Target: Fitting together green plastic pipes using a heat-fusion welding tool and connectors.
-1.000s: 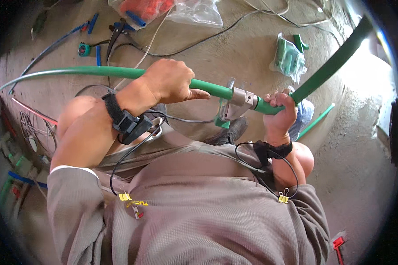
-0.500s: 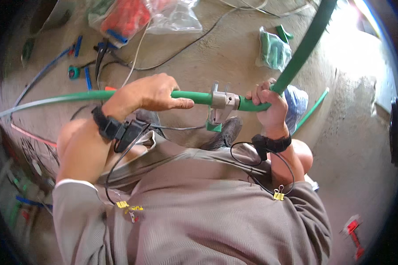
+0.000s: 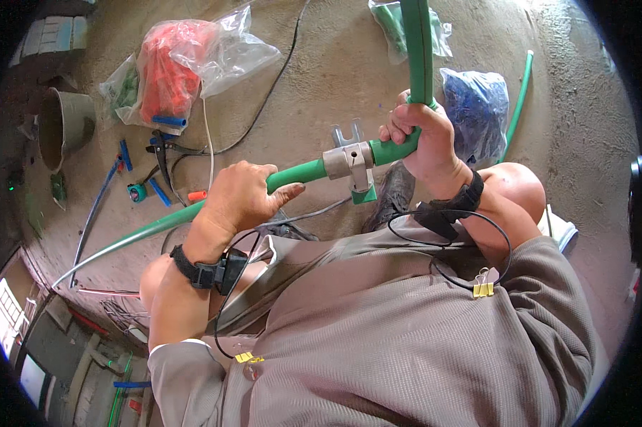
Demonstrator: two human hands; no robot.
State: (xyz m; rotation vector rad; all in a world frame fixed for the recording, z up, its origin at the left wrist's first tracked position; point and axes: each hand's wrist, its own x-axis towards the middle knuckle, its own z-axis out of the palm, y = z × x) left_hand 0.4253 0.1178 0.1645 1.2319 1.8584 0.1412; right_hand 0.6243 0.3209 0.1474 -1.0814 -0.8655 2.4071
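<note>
My left hand (image 3: 244, 196) is closed around a long green plastic pipe (image 3: 301, 174), its thumb lying along the pipe. The pipe's right end runs into a grey metal heating head (image 3: 347, 162) with a two-pronged bracket above and a green piece below. On the other side of that head sits a green elbow fitting (image 3: 388, 151). My right hand (image 3: 428, 139) wraps round the elbow, where a second green pipe (image 3: 418, 57) rises away from me. The elbow's far part is hidden by my fingers. Straps with small black devices are on both wrists.
On the floor lie a bag of red fittings (image 3: 170, 67), a bag of green fittings (image 3: 390, 28), a blue-filled bag (image 3: 475, 117) and a green pipe length (image 3: 519, 107). A bucket (image 3: 68, 127), black-handled cutters (image 3: 161, 158) and a tape measure (image 3: 137, 192) are at left. A dark cable (image 3: 282, 78) crosses the floor.
My view has shifted. The dark gap between the metal head and the elbow has closed up. The right-hand pipe now stands straighter, and the left pipe slopes more steeply down to the left.
</note>
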